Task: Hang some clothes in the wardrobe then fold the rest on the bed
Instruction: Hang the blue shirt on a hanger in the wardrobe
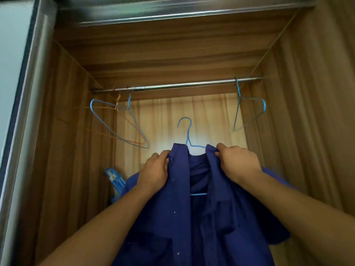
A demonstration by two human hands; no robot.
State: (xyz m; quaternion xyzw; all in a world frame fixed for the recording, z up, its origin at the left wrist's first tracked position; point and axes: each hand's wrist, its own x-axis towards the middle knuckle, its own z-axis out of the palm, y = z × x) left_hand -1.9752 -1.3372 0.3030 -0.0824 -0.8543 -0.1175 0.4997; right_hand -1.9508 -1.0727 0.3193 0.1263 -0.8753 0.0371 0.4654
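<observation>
A dark blue shirt (184, 217) is draped over a blue wire hanger (187, 131), whose hook sticks up free below the metal rail (172, 85). My left hand (155, 169) grips the shirt's left shoulder and my right hand (237, 160) pinches the right shoulder at the collar. Both hands hold the garment up inside the open wooden wardrobe (67, 131), well under the rail. The hanger's lower bar shows through the open front of the shirt.
Blue and orange empty wire hangers (119, 123) hang at the rail's left end, another blue one (247, 112) at the right end. Blue plastic hangers (114, 179) lean low on the left. A sliding door frame (23, 93) borders the left side.
</observation>
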